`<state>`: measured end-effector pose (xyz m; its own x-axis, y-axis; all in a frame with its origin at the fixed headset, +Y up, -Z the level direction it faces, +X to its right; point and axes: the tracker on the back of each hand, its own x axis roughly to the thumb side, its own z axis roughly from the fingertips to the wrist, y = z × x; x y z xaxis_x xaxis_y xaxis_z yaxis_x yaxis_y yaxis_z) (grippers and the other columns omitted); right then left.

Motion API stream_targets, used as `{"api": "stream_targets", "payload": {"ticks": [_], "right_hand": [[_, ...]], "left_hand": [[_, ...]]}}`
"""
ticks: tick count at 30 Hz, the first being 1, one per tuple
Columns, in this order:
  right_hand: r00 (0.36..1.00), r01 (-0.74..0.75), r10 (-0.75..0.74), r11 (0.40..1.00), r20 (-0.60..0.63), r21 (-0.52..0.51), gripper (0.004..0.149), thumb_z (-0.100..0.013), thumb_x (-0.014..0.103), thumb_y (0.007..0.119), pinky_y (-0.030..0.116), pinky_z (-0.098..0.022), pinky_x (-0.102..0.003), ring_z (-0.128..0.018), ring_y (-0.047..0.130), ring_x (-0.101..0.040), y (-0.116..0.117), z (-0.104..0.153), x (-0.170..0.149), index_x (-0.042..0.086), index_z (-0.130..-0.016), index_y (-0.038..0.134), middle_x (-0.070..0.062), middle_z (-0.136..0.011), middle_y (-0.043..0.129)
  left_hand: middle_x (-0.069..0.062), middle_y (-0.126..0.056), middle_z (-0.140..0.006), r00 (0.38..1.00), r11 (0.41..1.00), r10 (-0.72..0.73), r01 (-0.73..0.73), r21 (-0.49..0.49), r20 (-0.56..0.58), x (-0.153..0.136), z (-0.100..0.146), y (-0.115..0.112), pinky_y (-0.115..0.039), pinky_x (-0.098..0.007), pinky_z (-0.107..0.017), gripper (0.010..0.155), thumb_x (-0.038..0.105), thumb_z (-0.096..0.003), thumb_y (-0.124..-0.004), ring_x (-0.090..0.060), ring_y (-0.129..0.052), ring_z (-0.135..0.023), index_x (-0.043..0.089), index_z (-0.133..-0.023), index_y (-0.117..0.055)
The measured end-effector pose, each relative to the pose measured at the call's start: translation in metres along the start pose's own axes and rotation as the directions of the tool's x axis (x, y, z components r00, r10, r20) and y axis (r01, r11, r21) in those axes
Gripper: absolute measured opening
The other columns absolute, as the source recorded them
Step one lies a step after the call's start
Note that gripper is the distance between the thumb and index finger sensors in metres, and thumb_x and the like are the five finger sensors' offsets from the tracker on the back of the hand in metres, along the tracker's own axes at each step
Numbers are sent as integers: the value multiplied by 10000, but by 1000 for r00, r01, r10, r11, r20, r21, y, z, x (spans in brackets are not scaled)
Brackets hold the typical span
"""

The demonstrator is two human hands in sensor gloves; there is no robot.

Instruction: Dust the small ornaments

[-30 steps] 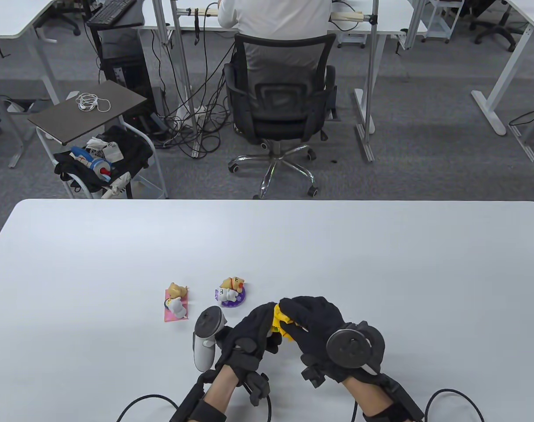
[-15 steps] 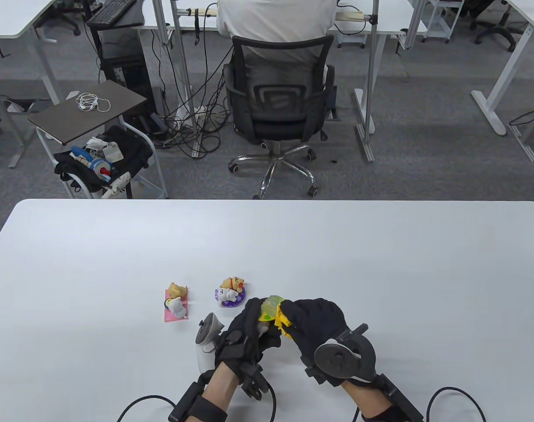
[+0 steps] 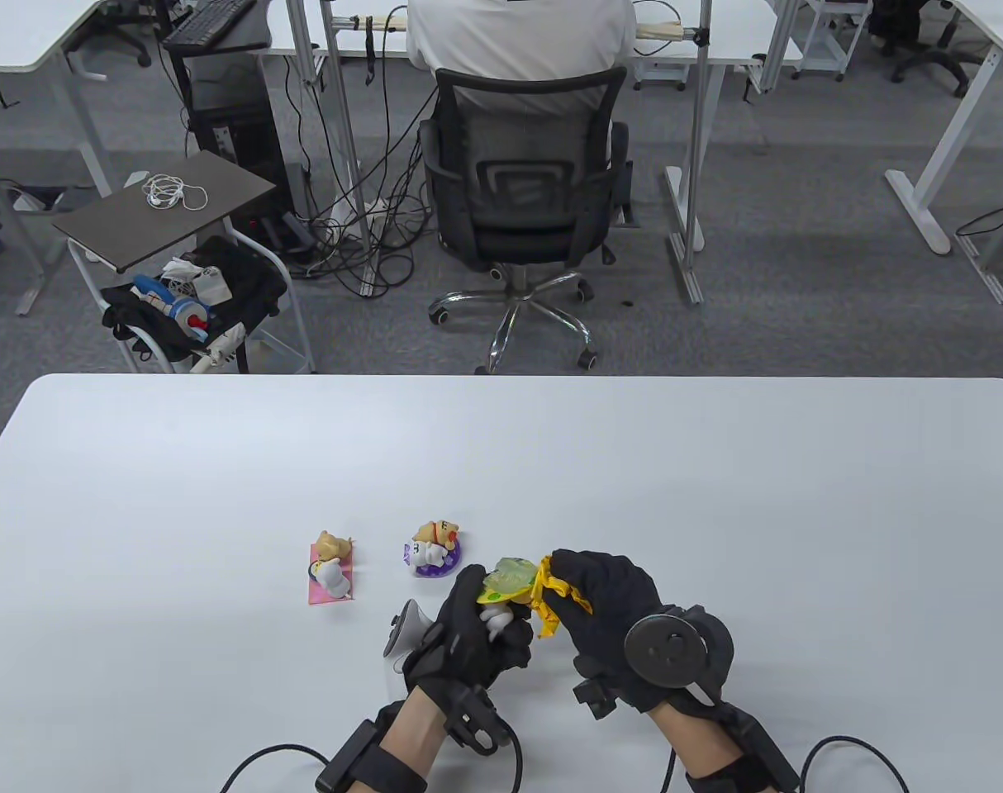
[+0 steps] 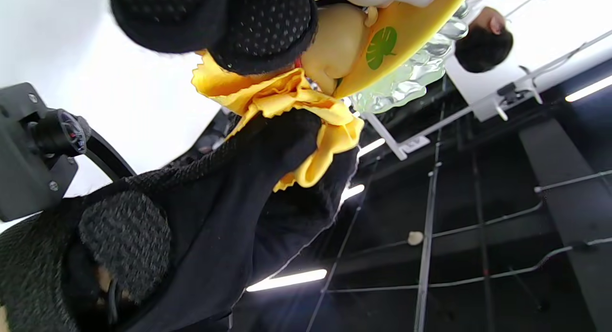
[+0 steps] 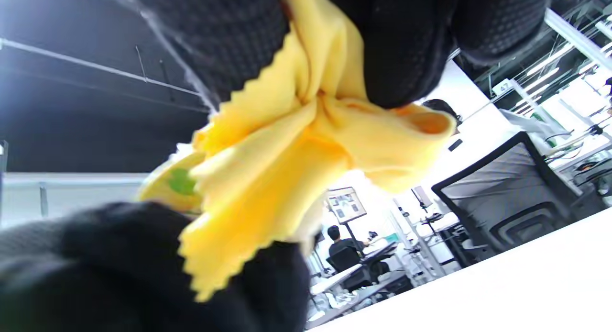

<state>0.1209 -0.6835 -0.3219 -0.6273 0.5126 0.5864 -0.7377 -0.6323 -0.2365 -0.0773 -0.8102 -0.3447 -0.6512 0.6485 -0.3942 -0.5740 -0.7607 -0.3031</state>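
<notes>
At the near edge of the white surface (image 3: 716, 496), the left hand (image 3: 468, 636) grips a small ornament (image 3: 506, 582) on a yellow, leaf-printed base, lifted and tilted so its side faces the right hand (image 3: 609, 615), whose fingers (image 5: 406, 45) are bunched around a crumpled yellow cloth (image 3: 551, 603) pressed to it. Two more ornaments, one on a pink base (image 3: 330, 570) and one on a purple base (image 3: 434, 549), stand just beyond the hands, apparently within reach for dusting.
</notes>
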Motion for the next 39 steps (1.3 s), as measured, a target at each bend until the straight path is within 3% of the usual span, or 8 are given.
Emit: {"api": "stream_targets", "payload": {"ticks": [5, 15, 23, 27, 32, 34, 36, 39], "right_hand": [[999, 33, -33, 999, 0, 42, 504, -436, 365, 927, 742, -561, -561, -632, 908, -302, 9, 1, 3, 207, -887, 769, -90, -788, 854], [998, 55, -55, 998, -2, 40, 511, -442, 356, 920, 745, -562, -561, -640, 912, -310, 3, 0, 6, 206, -908, 773, -95, -795, 861], [979, 136, -130, 990, -157, 27, 607, -446, 352, 908, 770, -545, -551, -627, 932, -303, -4, -4, -22, 133, -985, 736, -107, -795, 871], [883, 409, -377, 910, -279, 62, 549, -466, 338, 877, 768, -545, -559, -643, 930, -321, 7, -4, -23, 143, -969, 776, -125, -808, 868], [701, 632, -553, 774, -450, 34, 525, -489, 360, 844, 726, -589, -590, -782, 865, -400, 17, 1, -41, 269, -994, 734, -223, -1001, 689], [652, 684, -600, 729, -463, 21, 515, -494, 318, 848, 735, -576, -600, -773, 879, -436, 18, 1, -43, 243, -991, 740, -231, -962, 754], [674, 663, -588, 748, -448, 16, 506, -487, 305, 858, 764, -555, -584, -740, 914, -426, 16, 1, -44, 231, -978, 762, -226, -926, 803], [682, 662, -606, 750, -409, -6, 505, -478, 276, 869, 790, -537, -557, -696, 942, -400, 12, -1, -44, 203, -969, 775, -219, -896, 829]], "left_hand": [[-174, -640, -873, 995, 996, 86, -87, -23, -48, -4, 3, 0, -856, -337, -333, 639, 643, -564, -490, -165, -936, -483, 248, -1066, -462], [-148, -656, -864, 997, 997, -76, 76, -20, 1, 4, -1, 4, -854, -327, -331, 635, 667, -560, -511, -143, -937, -466, 271, -1056, -497], [-154, -593, -905, 994, 994, -73, 79, -75, 80, 17, 1, 6, -825, -366, -387, 613, 638, -572, -539, -188, -905, -534, 281, -1067, -482], [-136, -504, -968, 973, 970, -211, 220, -103, 98, 17, -2, 7, -789, -393, -491, 579, 604, -591, -511, -223, -844, -666, 322, -1089, -424], [-76, -509, -1013, 986, 984, -137, 146, -104, 94, 14, -3, 12, -761, -432, -565, 515, 516, -605, -486, -285, -808, -765, 307, -1076, -486], [-66, -525, -1010, 986, 982, -151, 158, -100, 76, 14, -4, 14, -765, -444, -571, 506, 490, -611, -533, -301, -809, -780, 308, -1079, -470], [-94, -492, -1033, 986, 985, -150, 155, -74, 71, 13, -3, 15, -792, -422, -576, 610, 491, -619, -624, -270, -833, -780, 338, -1106, -290], [-217, -396, -1051, 990, 989, -143, 143, -42, -9, 10, -3, 17, -836, -370, -544, 855, 573, -581, -728, -224, -861, -751, 154, -1073, -169]]}}
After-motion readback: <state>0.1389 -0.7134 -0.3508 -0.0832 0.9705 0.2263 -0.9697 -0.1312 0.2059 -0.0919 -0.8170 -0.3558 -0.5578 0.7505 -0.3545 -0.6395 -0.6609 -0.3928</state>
